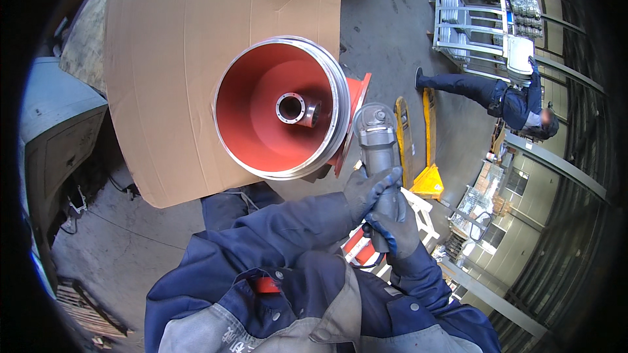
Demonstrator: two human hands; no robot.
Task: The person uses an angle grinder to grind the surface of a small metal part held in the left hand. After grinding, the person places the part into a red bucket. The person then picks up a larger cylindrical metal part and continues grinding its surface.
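Observation:
My left hand point(366, 193), in a dark work glove, wraps around the grey body of an angle grinder point(379, 140). Lower on the same tool, my gloved right hand point(400, 230) is closed around its rear grip. The grinder's head points away from me, just to the right of a large round metal housing point(258, 137). That housing is painted red inside, has a bare silver rim and opens toward me. Within it sits a shiny pipe-like hub point(291, 108) with small holes around its flange. Whether the grinder's head touches the housing's red side flange, I cannot tell.
Brown cardboard point(176, 78) lies under and around the housing. A yellow pallet jack point(428, 180) stands on the floor to the right. Beyond it, another person point(523, 108) handles a pale box beside a white metal rack point(471, 10). A grey cabinet point(62, 101) stands at left.

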